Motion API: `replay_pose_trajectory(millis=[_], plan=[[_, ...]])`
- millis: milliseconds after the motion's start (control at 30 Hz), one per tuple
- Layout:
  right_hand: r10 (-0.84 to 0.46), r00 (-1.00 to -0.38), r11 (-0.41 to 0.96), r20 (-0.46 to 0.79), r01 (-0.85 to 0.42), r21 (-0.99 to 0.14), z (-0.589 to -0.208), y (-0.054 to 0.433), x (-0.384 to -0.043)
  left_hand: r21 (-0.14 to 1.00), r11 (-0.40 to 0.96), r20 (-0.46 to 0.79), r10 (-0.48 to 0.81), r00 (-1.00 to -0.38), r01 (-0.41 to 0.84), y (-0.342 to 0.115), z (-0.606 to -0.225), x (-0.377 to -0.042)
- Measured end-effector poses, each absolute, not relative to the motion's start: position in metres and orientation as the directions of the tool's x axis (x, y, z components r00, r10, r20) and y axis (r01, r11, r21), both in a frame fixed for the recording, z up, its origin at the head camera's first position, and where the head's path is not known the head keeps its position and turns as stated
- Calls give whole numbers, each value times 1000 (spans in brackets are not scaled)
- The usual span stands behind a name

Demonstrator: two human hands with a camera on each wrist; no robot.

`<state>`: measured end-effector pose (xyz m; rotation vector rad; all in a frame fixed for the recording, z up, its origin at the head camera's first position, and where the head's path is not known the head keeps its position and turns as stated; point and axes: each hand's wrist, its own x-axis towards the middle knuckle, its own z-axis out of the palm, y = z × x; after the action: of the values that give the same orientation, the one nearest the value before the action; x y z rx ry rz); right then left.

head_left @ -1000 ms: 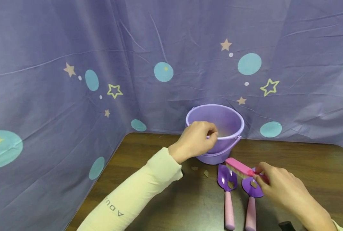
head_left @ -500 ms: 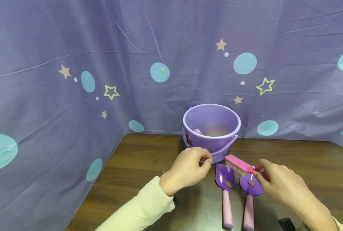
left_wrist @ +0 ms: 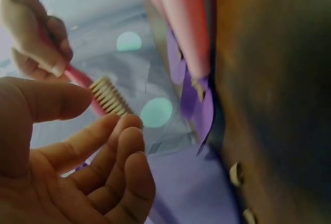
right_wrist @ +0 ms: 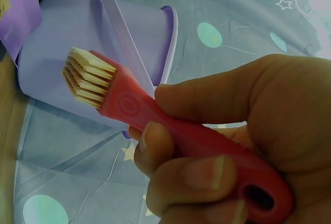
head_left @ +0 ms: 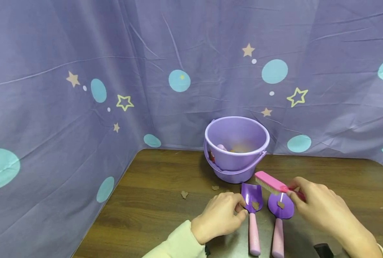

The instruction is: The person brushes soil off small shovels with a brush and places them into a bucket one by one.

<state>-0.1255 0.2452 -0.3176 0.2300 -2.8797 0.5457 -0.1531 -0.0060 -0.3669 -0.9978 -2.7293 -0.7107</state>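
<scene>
My right hand [head_left: 326, 209] grips a pink brush [head_left: 271, 181] by its handle, bristles downward, above the table. The right wrist view shows the thumb and fingers wrapped round the red-pink brush handle [right_wrist: 181, 131]. My left hand [head_left: 221, 215] holds nothing; its fingers are loosely bent, the thumb apart from them in the left wrist view. In the head view its fingertips reach the left edge of a purple toy shovel [head_left: 254, 234] with a pink handle. Beside it lies a second shovel [head_left: 278, 236] with a rounder blade. A small brown flake lies on each blade.
A purple bucket [head_left: 233, 166] with its handle down stands behind the shovels; a pale rounded thing and something orange show inside. Brown flakes [head_left: 184, 194] lie on the wooden table [head_left: 152, 179] left of the shovels. A patterned purple curtain [head_left: 191, 107] encloses the back and left.
My left hand has come back from over the bucket's rim, down and towards me, to beside the left shovel. The right hand keeps holding the brush almost in place.
</scene>
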Motion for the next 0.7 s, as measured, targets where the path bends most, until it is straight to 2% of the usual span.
replay_pose_trajectory(millis=[233, 700], plan=[[-103, -972, 924, 211, -172, -340, -316, 248, -126, 336, 688, 251, 593, -765, 643, 6, -384, -143], [-100, -972, 924, 210, -169, -343, -316, 249, -126, 348, 781, 85, 525, -847, 519, 31, -403, -131]])
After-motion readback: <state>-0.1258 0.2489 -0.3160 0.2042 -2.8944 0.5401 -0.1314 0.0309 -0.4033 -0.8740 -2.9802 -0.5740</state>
